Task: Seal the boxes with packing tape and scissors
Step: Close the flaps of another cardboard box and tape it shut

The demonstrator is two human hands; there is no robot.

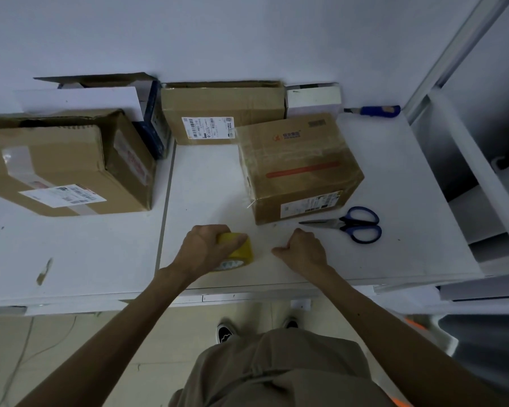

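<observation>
The tape roll is gripped by the left hand. Just right of that grip, the right hand is curled; whether it holds anything cannot be told.

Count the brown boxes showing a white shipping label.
3: the left box near the table's left edge, the back box against the wall, and the right box beside the scissors. Other boxes at the back may hide labels.

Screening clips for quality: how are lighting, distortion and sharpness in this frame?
Head view: dim, bluish light; wide-angle bowing curves the table edge; glare streaks the taped box; label print is too soft to read; left hand and tape roll look sharp.
</observation>
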